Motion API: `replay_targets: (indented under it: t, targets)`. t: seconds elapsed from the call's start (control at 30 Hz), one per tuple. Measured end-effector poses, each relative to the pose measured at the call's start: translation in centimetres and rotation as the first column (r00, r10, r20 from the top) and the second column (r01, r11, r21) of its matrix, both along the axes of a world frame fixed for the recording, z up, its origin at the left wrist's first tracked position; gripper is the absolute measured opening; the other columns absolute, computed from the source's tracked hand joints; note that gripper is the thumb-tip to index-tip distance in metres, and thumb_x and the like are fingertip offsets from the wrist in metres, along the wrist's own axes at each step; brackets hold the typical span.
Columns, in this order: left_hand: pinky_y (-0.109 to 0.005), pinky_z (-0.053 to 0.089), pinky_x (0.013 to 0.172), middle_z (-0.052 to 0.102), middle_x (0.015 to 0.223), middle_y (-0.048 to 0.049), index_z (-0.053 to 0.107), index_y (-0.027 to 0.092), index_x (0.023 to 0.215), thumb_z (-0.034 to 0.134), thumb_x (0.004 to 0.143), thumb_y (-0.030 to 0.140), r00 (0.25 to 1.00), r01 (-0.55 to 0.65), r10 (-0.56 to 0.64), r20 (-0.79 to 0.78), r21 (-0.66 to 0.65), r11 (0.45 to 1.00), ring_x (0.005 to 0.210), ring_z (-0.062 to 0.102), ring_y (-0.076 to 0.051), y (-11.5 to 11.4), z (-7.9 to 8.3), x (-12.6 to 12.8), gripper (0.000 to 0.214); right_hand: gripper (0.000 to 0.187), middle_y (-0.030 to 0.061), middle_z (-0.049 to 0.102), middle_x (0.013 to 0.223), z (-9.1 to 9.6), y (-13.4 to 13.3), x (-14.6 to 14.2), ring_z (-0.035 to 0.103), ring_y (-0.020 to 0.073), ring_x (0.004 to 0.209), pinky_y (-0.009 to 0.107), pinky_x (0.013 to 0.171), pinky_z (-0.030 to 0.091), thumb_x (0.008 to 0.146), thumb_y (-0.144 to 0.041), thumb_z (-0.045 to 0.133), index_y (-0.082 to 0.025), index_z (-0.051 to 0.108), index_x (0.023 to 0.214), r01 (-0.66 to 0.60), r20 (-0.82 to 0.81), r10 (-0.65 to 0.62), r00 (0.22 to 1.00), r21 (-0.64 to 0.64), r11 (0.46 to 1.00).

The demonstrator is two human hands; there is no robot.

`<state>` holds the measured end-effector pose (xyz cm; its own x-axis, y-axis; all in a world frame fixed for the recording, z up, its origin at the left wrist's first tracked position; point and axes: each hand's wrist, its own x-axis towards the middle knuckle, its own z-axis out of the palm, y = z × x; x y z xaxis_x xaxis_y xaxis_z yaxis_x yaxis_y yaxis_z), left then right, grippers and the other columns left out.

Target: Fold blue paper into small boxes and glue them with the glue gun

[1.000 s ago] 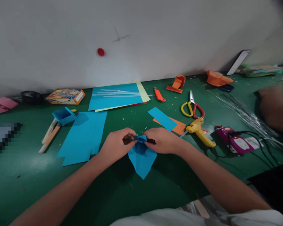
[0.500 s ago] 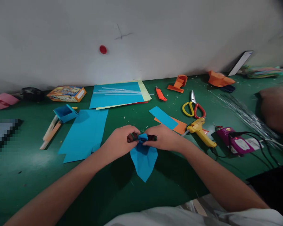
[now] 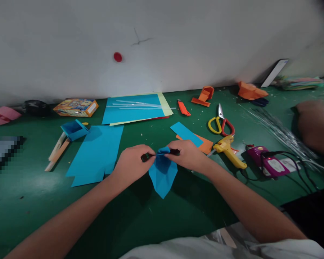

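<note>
A folded piece of blue paper point(image 3: 163, 178) is held up over the green table, its pointed end hanging toward me. At its rolled upper edge, my left hand point(image 3: 135, 162) pinches the left side between thumb and fingers. The opposite side of that edge is pinched by my right hand point(image 3: 185, 154), with the fingers curled. The fingertips hide part of the fold. Just beyond my right hand lie a blue paper strip point(image 3: 186, 134) and an orange paper piece point(image 3: 206, 146). Left of my left hand is a larger blue sheet point(image 3: 97, 153) with cut edges.
Yellow-and-red-handled scissors point(image 3: 220, 122), a yellow glue gun point(image 3: 230, 154) and a purple corded device point(image 3: 267, 162) lie to the right. Stacked sheets point(image 3: 136, 99), a red cutter point(image 3: 183, 108) and a small box point(image 3: 77, 107) line the wall. Another person's hand point(image 3: 313, 122) is at far right.
Both hands have shifted slightly, and the paper's upper edge has tilted up toward the right. Its hanging point has risen and moved a little left. Other things look the same.
</note>
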<state>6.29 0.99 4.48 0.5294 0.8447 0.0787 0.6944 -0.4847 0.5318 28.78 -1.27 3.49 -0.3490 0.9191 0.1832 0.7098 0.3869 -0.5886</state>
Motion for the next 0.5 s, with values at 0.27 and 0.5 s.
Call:
replay_targets:
  t: [0.27, 0.5]
  targets:
    - [-0.028, 0.045, 0.065, 0.075, 0.096, -0.0014, 0.075, 0.025, 0.091, 0.062, 0.088, 0.031, 0.979, 0.047, -0.043, -0.200, 0.010, 0.999, 0.085, 0.068, -0.022, 0.3, 0.7, 0.1, 0.015, 0.016, 0.0016, 0.077, 0.104, -0.5, 0.0, -0.2, 0.070, 0.0173, 0.095, 0.024, 0.079, 0.049, 0.094, -0.019, 0.064, -0.023, 0.079, 0.096, -0.181, -0.207, 0.158, 0.966, -0.096, 0.979]
    - [-0.028, 0.040, 0.061, 0.073, 0.088, -0.0009, 0.071, 0.025, 0.091, 0.065, 0.086, 0.029, 0.977, 0.001, -0.010, -0.212, -0.040, 0.999, 0.080, 0.066, -0.021, 0.2, 0.7, 0.5, 0.009, 0.007, 0.0010, 0.075, 0.087, -0.6, -0.3, -1.0, 0.065, 0.0158, 0.078, 0.024, 0.064, 0.039, 0.090, -0.021, 0.069, -0.020, 0.076, 0.091, -0.119, -0.104, 0.106, 0.989, -0.125, 0.985]
